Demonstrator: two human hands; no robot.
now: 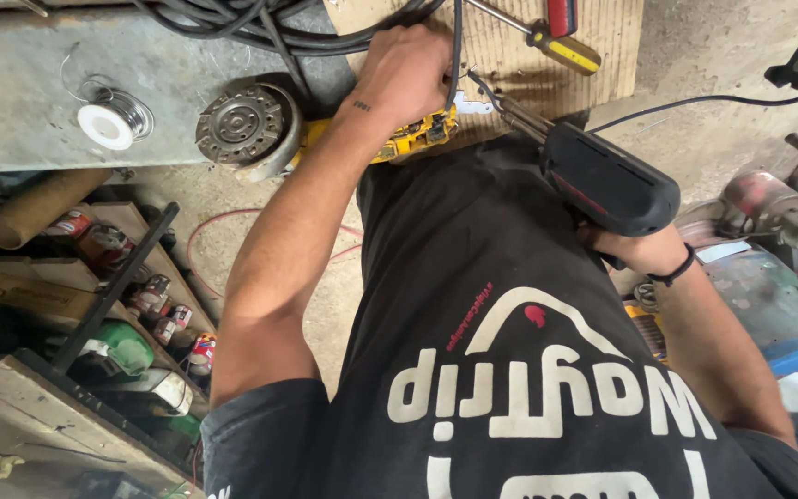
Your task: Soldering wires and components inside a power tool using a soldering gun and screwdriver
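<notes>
My left hand (405, 72) presses down on a yellow angle grinder (415, 137) lying on the bench edge, fingers closed over its body and a black cable (455, 46). The grinder's round wire-brush wheel (244, 124) sits at its left end. My right hand (633, 248) grips the handle of a black soldering gun (607, 182), whose metal tip (514, 113) points at the grinder's open rear end, right beside my left hand. My dark T-shirt fills the lower middle of the view.
A spool of solder wire (111, 121) lies on the grey bench top at left. A yellow-handled screwdriver (556, 44) rests on a wooden board (602, 74). Black cables (233, 23) coil at the top. Shelves with cans (154, 310) stand lower left; machine parts (768, 208) at right.
</notes>
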